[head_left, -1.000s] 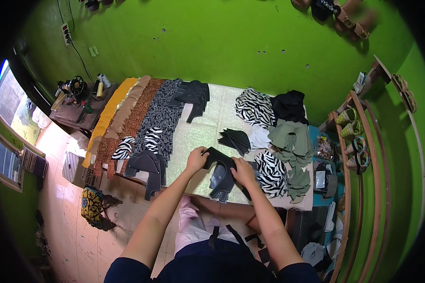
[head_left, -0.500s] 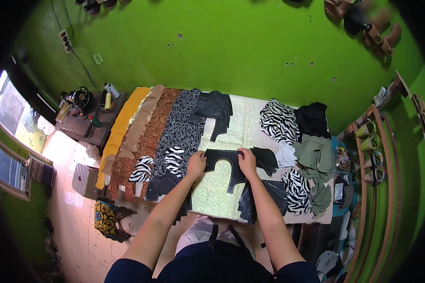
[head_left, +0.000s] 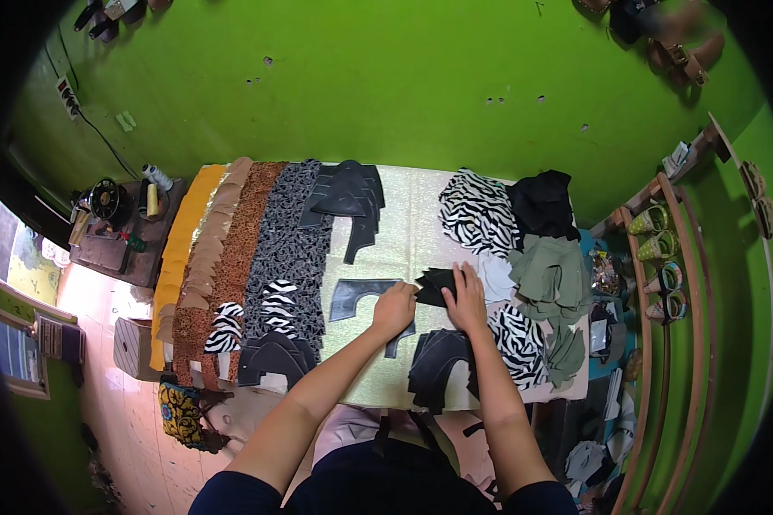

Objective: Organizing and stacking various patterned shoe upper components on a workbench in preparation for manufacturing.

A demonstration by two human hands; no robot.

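Note:
My left hand (head_left: 394, 312) is over the middle of the table, its fingers pinched at the left tip of a small fanned pile of black cut pieces (head_left: 435, 287). My right hand (head_left: 465, 300) lies on the right part of that pile with its fingers stretched out. Beneath my left hand and wrist, a black arch-shaped cut piece (head_left: 352, 298) rests on the pale glittery sheet, partly hidden. A stack of larger black curved pieces (head_left: 434, 365) lies just nearer than my right hand.
More black pieces (head_left: 349, 199) lie at the far middle, others (head_left: 270, 359) at the near left. Patterned strips (head_left: 288, 223) cover the table's left. Zebra-print pieces (head_left: 479, 215) and olive pieces (head_left: 551, 273) lie right. A sewing machine (head_left: 107, 202) stands left; a wooden shoe rack (head_left: 653, 249) stands right.
The arch-shaped piece, held in both hands before, now lies on the sheet. Both hands have shifted to the small black pile at its right. The whole view has swung somewhat right.

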